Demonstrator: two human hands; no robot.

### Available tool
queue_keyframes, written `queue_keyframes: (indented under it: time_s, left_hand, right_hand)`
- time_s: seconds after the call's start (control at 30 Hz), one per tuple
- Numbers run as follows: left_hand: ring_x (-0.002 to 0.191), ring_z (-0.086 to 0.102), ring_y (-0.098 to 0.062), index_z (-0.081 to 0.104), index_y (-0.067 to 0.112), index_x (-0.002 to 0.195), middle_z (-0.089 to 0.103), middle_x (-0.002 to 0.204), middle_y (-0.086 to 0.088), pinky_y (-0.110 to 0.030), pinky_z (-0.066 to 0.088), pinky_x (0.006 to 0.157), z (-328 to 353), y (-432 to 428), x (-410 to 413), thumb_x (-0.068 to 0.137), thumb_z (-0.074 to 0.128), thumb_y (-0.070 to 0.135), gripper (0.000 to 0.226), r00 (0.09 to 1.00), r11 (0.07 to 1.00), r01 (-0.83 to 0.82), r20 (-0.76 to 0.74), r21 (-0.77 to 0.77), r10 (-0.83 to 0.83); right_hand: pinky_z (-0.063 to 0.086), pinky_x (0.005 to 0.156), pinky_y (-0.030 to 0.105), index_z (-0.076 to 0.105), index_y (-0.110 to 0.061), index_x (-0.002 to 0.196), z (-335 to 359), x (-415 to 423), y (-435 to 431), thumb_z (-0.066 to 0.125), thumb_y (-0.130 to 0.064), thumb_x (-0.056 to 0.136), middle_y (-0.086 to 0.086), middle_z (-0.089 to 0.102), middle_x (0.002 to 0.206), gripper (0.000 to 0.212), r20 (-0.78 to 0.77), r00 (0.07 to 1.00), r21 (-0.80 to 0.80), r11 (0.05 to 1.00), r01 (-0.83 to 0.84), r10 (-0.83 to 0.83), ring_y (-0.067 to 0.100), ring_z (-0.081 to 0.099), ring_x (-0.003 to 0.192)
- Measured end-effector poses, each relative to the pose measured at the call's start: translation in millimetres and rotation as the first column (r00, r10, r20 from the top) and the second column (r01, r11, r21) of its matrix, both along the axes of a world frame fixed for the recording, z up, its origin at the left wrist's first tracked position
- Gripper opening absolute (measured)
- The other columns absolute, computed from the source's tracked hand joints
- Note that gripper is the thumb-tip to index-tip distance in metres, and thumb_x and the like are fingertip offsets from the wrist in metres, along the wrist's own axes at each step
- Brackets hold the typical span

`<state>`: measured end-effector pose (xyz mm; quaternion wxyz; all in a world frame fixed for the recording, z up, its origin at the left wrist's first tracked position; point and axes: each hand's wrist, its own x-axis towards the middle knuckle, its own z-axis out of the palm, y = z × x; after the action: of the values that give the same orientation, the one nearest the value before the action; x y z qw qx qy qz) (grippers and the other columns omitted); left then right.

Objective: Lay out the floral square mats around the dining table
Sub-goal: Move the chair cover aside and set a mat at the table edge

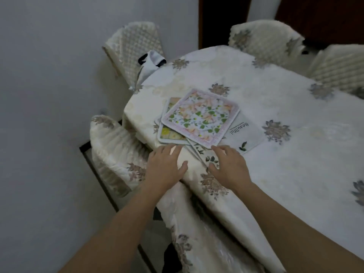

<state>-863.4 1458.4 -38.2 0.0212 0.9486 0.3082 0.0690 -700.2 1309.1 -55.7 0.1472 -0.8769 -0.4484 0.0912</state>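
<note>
A loose stack of square mats lies near the table's left corner. The top floral mat (201,117) has pink and white flowers with green leaves and a pink border. Under it a mat with yellow squares (171,135) peeks out, plus a white mat printed "Beautiful" (246,133) and a leaf-patterned one (206,156). My left hand (166,167) rests flat on the tablecloth just below the stack, fingers apart. My right hand (229,165) hovers over the leaf-patterned mat's near corner, fingers spread, holding nothing.
The dining table (295,154) wears a cream cloth with grey flower prints. Covered chairs stand around it: one at the near left (110,146), one at the far left (134,48), two at the back (264,36). A white wall is on the left.
</note>
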Motion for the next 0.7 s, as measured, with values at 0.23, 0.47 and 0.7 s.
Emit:
queue_keyframes:
  time_s: [0.23, 0.47, 0.7]
  left_hand:
    - [0.111, 0.059, -0.026, 0.056, 0.022, 0.132, 0.061, 0.127, -0.003, -0.043, 0.053, 0.085, -40.4, 74.5, 58.5, 0.087, 0.043, 0.056, 0.058, 0.984, 0.970, 0.175, 0.040, -0.168, -0.171]
    - [0.105, 0.061, -0.029, 0.058, 0.017, 0.127, 0.062, 0.124, -0.006, -0.042, 0.052, 0.076, -57.1, 159.3, 104.5, 0.089, 0.047, 0.051, 0.053, 0.948, 0.942, 0.314, -0.013, -0.123, -0.318]
    - [0.117, 0.052, -0.030, 0.050, 0.018, 0.136, 0.052, 0.134, -0.009, -0.045, 0.051, 0.085, -77.5, 222.8, 157.1, 0.093, 0.052, 0.046, 0.052, 0.970, 0.943, 0.231, -0.017, -0.239, -0.242]
  right_hand:
    - [0.043, 0.098, 0.042, 0.046, -0.022, 0.141, -16.3, 18.7, 21.7, 0.053, -0.042, 0.090, 0.006, 0.050, 0.140, 0.055, -0.014, 0.961, -0.085, 0.958, 0.274, -0.276, 0.026, 0.046, 0.126]
    - [0.046, 0.093, 0.042, 0.042, -0.022, 0.142, -21.3, 31.9, 67.2, 0.052, -0.040, 0.093, 0.007, 0.047, 0.140, 0.053, -0.193, 0.848, -0.061, 0.869, 0.492, -0.493, 0.026, 0.047, 0.124]
    - [0.043, 0.096, 0.042, 0.034, -0.020, 0.147, -32.2, 67.6, 98.2, 0.052, -0.035, 0.094, 0.010, 0.042, 0.142, 0.058, -0.328, 0.729, -0.076, 0.786, 0.614, -0.601, 0.027, 0.044, 0.127]
